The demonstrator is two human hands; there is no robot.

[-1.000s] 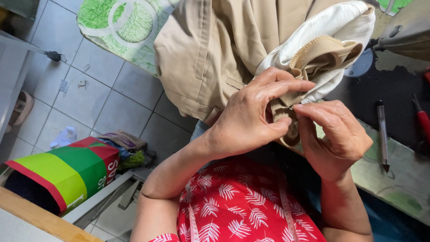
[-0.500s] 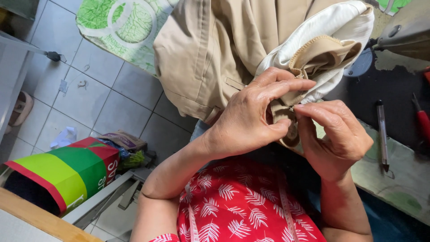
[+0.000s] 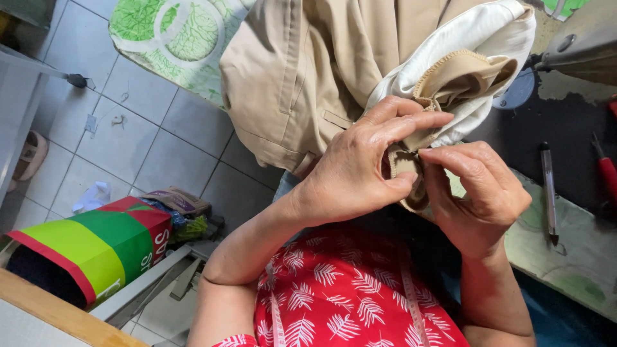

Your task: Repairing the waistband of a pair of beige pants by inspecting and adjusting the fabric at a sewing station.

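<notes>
A beige garment (image 3: 308, 77) with a white lining (image 3: 463, 45) hangs bunched over the table edge in front of me. My left hand (image 3: 360, 170) pinches a folded tan edge of it between thumb and fingers. My right hand (image 3: 479, 193) meets it from the right, fingertips pressed on the same small piece of fabric. What lies between the fingertips is hidden. Below both hands is my red top with white leaf print (image 3: 347, 295).
A dark-handled tool (image 3: 548, 186) and a red-handled tool (image 3: 605, 173) lie on the worn table top (image 3: 565, 257) at right, by a sewing machine body (image 3: 581, 42). A green-and-red bag (image 3: 90, 247) and a green mat (image 3: 173, 38) sit on the tiled floor.
</notes>
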